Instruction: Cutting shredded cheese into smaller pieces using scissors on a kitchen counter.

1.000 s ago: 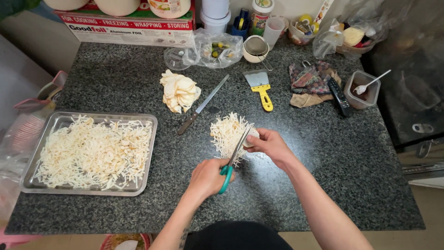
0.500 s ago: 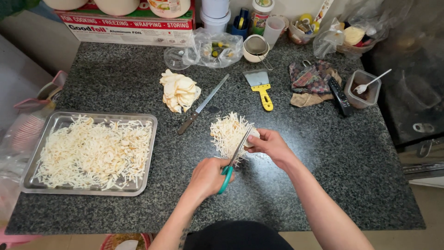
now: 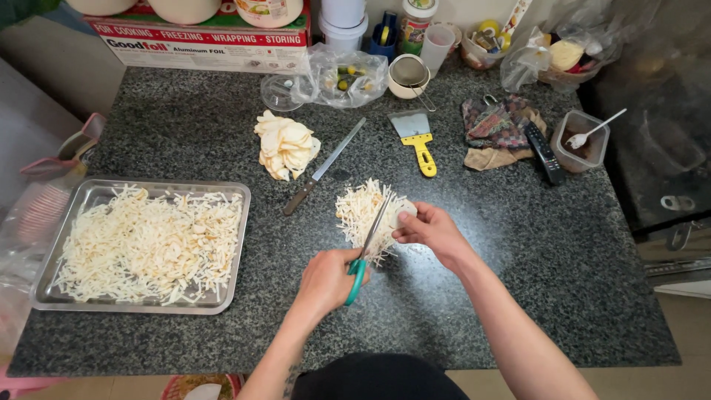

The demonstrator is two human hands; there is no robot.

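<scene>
Looking down on a dark speckled worktop (image 3: 518, 281), a metal tray (image 3: 237, 194) at far left holds a spread of pale cut strips, kept apart from the cutting spot. Right of it lie a heap of uncut pale slices (image 3: 285, 144) and a long knife (image 3: 324, 167). The left hand (image 3: 329, 280) has its fingers clamped through teal-handled scissors (image 3: 368, 248), blades angled up over a small pile of strips (image 3: 363, 211). The right hand (image 3: 429, 231) pinches a pale slice (image 3: 404, 215) at the blades, steadying it. A yellow-handled scraper (image 3: 418, 141) lies beyond.
</scene>
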